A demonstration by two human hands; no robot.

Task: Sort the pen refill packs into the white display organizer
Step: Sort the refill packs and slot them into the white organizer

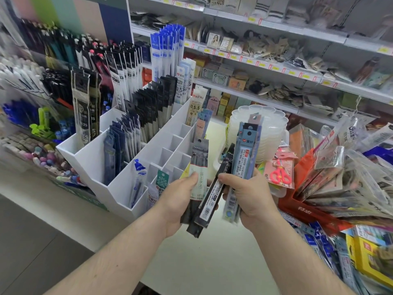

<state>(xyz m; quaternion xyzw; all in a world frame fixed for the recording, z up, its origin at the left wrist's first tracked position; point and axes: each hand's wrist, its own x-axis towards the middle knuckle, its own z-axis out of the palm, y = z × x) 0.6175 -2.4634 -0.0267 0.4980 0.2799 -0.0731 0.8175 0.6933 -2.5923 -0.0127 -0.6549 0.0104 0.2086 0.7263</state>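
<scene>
The left hand [180, 201] pinches a pale-fronted pack [198, 167] with dark ones behind it; the right hand [248, 199] grips a black pack [214, 194] and a fan of blue packs [246, 150]. The organizer [119, 184] stands just beyond the left hand on the tabletop [202, 258]. These slim, glossy plastic sleeves look slippery; fanned so loosely, one might slide out, or land in the wrong narrow, stiff-walled slot.

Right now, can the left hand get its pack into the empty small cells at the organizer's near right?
Probably yes. The left hand holds a grey-topped pack just right of the white organizer; the empty small cells are open-topped, with nothing between.
</scene>
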